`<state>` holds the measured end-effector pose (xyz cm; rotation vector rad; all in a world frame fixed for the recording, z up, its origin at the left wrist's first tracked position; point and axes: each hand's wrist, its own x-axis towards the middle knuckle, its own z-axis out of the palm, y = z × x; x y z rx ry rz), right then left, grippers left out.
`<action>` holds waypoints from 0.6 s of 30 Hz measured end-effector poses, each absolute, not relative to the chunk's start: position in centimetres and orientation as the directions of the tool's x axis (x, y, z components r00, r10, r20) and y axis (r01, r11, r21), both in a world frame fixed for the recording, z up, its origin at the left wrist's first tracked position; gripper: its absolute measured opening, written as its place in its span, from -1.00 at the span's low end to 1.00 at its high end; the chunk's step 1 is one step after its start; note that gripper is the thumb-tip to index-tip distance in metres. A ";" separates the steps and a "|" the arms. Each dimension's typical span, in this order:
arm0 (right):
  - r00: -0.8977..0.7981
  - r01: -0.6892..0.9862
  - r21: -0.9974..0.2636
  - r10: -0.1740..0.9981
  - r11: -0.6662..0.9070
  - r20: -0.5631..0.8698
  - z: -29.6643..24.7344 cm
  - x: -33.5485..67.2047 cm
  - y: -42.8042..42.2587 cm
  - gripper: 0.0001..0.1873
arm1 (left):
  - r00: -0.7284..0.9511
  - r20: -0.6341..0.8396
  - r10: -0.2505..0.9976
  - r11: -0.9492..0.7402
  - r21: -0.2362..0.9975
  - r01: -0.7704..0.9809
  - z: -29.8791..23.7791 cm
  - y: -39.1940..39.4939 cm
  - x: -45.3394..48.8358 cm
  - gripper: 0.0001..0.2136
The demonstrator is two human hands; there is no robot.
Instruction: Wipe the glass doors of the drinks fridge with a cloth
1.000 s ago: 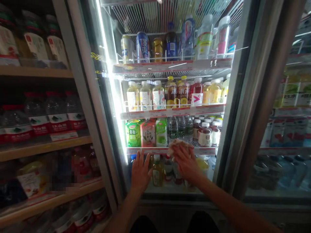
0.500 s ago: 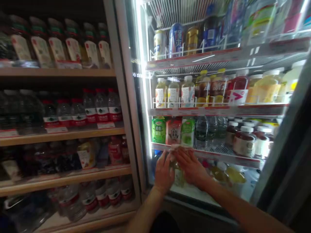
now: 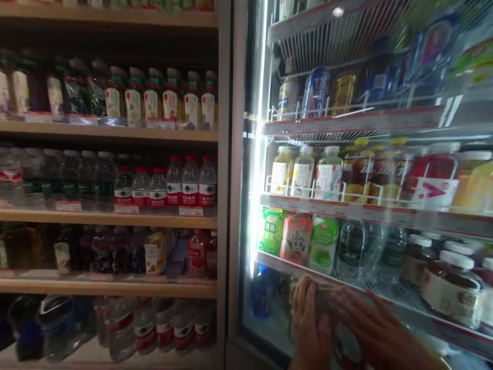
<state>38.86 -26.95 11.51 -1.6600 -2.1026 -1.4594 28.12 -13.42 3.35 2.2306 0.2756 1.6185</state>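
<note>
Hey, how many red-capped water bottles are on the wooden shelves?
6 visible, third row up: left trio of bottles, right trio of bottles beside it. More may hide behind; lowest-row bottles are too unclear.

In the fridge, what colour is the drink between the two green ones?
The drink is coral red, best seen in the head view.

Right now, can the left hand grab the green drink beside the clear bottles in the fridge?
Probably not: the left hand looks near the green drink, but the fridge's glass door seems shut between them.
</note>
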 end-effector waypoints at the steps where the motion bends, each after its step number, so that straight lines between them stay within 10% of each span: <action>1: -0.388 0.771 0.628 0.704 -0.107 0.595 13.6 39.7 -28.2 -0.46 | 0.256 0.891 0.376 -0.923 0.383 0.023 3.0 -13.7 29.3 -0.47; 7: -0.186 0.671 0.450 0.454 -0.589 0.871 24.0 43.5 -33.3 -0.44 | 0.063 0.966 0.251 -0.948 0.233 0.216 2.6 -11.2 33.0 -0.40; 9: -0.187 0.661 0.440 0.434 -0.608 0.881 24.6 44.0 -33.3 -0.39 | 0.070 0.994 0.085 -0.985 0.073 0.157 5.5 -7.8 32.1 -0.41; 15: -0.158 0.695 0.347 0.337 -0.630 0.928 22.1 44.7 -31.9 -0.29 | -0.280 0.929 0.241 -0.970 0.241 -0.034 24.0 -0.9 30.3 -0.60; 18: -0.163 0.706 0.340 0.325 -0.621 0.932 22.5 44.5 -31.1 -0.32 | -0.213 0.976 0.035 -0.996 0.017 -0.088 29.3 -4.9 32.1 -0.85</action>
